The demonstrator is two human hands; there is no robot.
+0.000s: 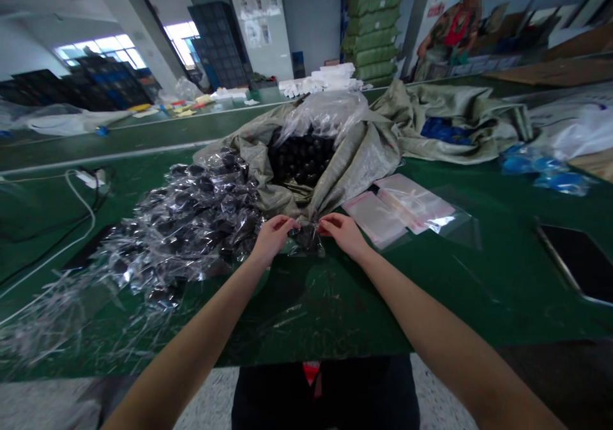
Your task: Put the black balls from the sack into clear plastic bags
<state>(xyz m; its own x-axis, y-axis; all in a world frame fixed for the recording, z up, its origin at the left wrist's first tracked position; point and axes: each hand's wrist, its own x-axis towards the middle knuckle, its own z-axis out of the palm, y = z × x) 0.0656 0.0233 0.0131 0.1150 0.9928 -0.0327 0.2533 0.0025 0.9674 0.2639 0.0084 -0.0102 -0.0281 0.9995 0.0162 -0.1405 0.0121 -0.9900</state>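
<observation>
A small clear plastic bag (307, 237) with something dark inside lies near the table's front middle. My left hand (274, 235) pinches its left upper edge, and my right hand (343, 232) pinches the right one. Just beyond it, an open woven sack (357, 161) holds many black rounded pieces (304, 158), with clear plastic film (328, 114) over its back rim. To the left is a large heap of clear bags with dark pieces in them (191, 209). Flat empty clear bags (376, 218) lie in stacks to the right of my right hand.
A phone (579, 261) lies at the right. Thin plastic strips (52, 321) litter the left front, near a white cable (89, 216). Another sack with blue pieces (445, 130) and blue bagged items (546, 168) sit at the back right. A person (454, 30) stands beyond.
</observation>
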